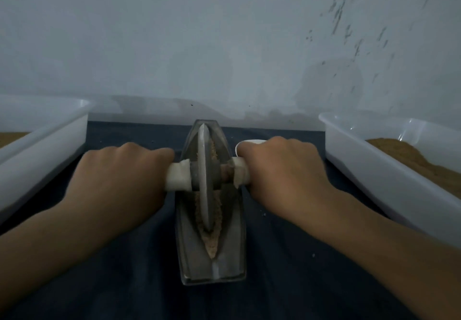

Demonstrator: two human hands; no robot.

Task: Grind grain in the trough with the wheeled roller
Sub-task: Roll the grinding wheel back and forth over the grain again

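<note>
Head view: metal boat-shaped trough (185, 252) on dark cloth (124, 282), brown ground grain (212, 242) along its groove, wheeled roller (205, 177) standing upright in it, left hand (119, 180) and right hand (284, 170) each clenched around a white-wrapped axle handle, white plastic trays (389, 170) flanking both sides.

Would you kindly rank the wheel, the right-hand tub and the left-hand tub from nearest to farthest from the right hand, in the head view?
1. Wheel: just left of the right hand, on the handle that hand grips.
2. Right tub: to the hand's right, across a strip of dark cloth.
3. Left tub: far side, beyond the left hand.
</note>
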